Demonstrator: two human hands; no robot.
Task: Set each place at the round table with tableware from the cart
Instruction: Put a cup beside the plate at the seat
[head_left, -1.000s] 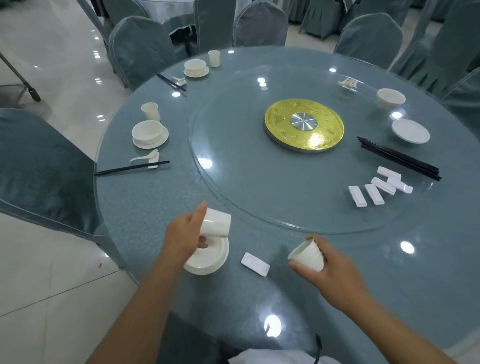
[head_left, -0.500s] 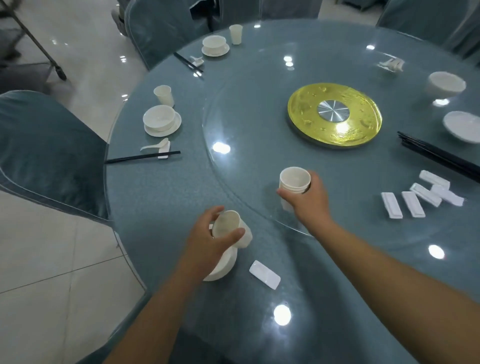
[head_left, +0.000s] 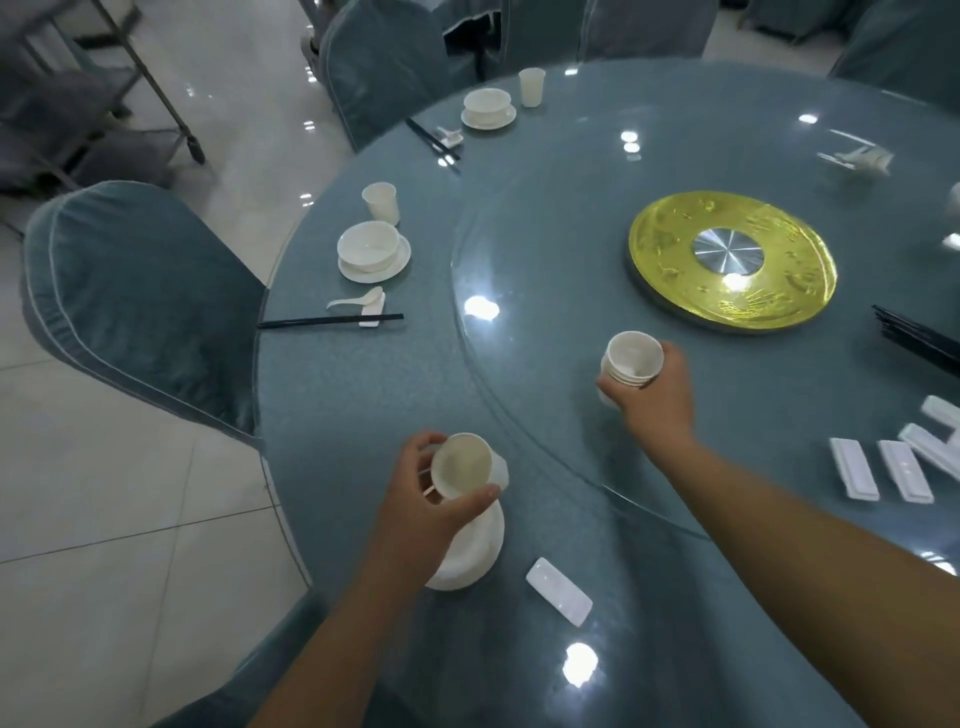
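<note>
**Two hands, each holding white cups, over a round table**

Both hands are busy with smooth white cups. Left hand (head_left: 436, 499) curls its thumb and fingers round a single cup (head_left: 462, 465), tilted so its round mouth faces the viewer, just above a stack of small plates (head_left: 470, 556) near the table's edge. That hand and cup hide most of the stack. Right hand (head_left: 652, 395) grips a nested stack of cups (head_left: 634, 358), held upright at the rim of the glass turntable (head_left: 519, 364); whether the stack's base touches the glass is hard to tell.

Beside the plates lies a flat, oblong white chopstick rest (head_left: 558, 590). The round table (head_left: 363, 405) has a speckled blue-grey top, glossy, with bright ceiling lights mirrored in it. At the turntable's centre sits a gold disc (head_left: 675, 260) with a brushed metal hub.

Further left, one place is laid: a bowl on a saucer (head_left: 373, 252), a plain cup (head_left: 382, 202) behind it, a spoon (head_left: 356, 301) and black chopsticks (head_left: 330, 321) across a rest. A second such setting (head_left: 488, 109) stands further round.

At the right edge, more white rests (head_left: 878, 470) and a bundle of dark chopsticks (head_left: 919, 340) are cut off by the frame. Chairs in soft blue-grey covers (head_left: 135, 301) ring the table.
</note>
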